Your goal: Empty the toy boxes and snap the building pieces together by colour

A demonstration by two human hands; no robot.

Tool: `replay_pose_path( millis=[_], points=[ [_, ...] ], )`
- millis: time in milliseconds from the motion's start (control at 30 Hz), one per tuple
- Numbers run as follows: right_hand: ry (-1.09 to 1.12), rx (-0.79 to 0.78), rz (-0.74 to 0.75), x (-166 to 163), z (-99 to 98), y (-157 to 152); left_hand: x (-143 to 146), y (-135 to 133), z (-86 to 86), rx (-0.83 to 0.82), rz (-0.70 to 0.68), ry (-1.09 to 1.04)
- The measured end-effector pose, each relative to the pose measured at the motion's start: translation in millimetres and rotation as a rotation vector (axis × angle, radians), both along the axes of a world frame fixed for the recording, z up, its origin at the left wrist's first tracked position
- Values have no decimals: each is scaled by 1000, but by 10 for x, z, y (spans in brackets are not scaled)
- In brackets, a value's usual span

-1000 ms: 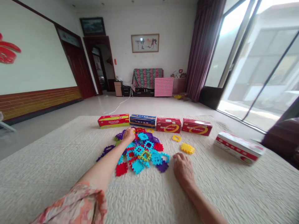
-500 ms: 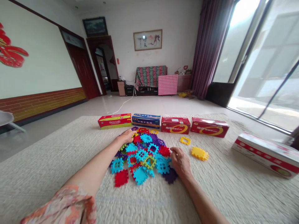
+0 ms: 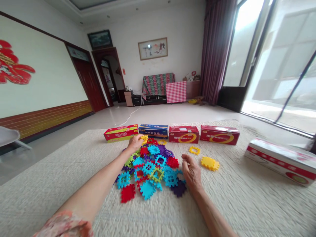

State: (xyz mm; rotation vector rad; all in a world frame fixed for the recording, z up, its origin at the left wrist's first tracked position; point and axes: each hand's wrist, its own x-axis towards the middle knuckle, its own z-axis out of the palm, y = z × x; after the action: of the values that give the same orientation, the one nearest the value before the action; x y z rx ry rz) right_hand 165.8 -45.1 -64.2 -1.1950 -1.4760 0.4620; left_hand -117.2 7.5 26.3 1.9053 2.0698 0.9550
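Note:
A heap of square plastic puzzle tiles [image 3: 153,168] in blue, red, purple, green and yellow lies on the cream quilted cover [image 3: 247,204]. My left hand [image 3: 135,142] reaches over the far side of the heap, its fingers pinched on a yellow tile [image 3: 144,139]. At the heap's right edge rests my right hand [image 3: 191,171], fingers loosely apart, holding nothing. A solid yellow tile [image 3: 210,163] and a yellow frame tile [image 3: 194,150] lie apart to the right.
Several cartons stand in a row behind the heap: a red-yellow one [image 3: 120,133], a blue one [image 3: 153,130] and two red ones [image 3: 183,134] [image 3: 219,134]. A white-and-red carton [image 3: 281,160] lies at the right. Tiled floor, a doorway and glass doors lie beyond.
My left hand lifted off the heap with a yellow tile pinched in it. My right hand slid in to the heap's right edge and turned slightly. The view shifted.

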Motion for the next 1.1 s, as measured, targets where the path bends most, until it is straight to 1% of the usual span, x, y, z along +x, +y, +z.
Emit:
replay_pose_path(
  millis=[100,167,233,300,333,367,433,533,567,633,733,833,933,1000,1100],
  points=[
    [108,86,-66,32,35,34,547,31,-46,-34,-76,-120],
    [108,224,-164,72,100,37,949,24,-93,-55,-150,-167],
    [60,379,-226,111,175,13,1281,19,-126,-69,-228,-184],
    [-14,480,-212,127,228,-34,1456,43,-127,-57,-275,-171],
    [-56,504,-185,122,242,-61,1467,69,-116,-45,-277,-156],
    [-99,514,-147,106,249,-85,1424,103,-100,-32,-260,-133],
    [-181,505,-38,46,257,-104,1194,186,-65,-13,-186,-67],
    [-278,442,177,-92,316,-6,637,311,-57,-15,-57,55],
    [-307,407,236,-146,356,65,442,346,-75,-22,-16,95],
    [-380,305,306,-268,455,254,98,405,-139,-44,41,175],
    [-576,86,322,-493,589,588,-243,485,-273,-82,48,287],
    [-750,-82,297,-754,620,905,-409,583,-393,-98,7,383],
    [-817,-180,271,-982,538,1154,-490,669,-462,-115,-41,456],
    [-853,-237,256,-1078,459,1257,-517,692,-480,-120,-78,488],
    [-871,-271,239,-1121,376,1300,-514,664,-478,-110,-165,516]
  ],
)
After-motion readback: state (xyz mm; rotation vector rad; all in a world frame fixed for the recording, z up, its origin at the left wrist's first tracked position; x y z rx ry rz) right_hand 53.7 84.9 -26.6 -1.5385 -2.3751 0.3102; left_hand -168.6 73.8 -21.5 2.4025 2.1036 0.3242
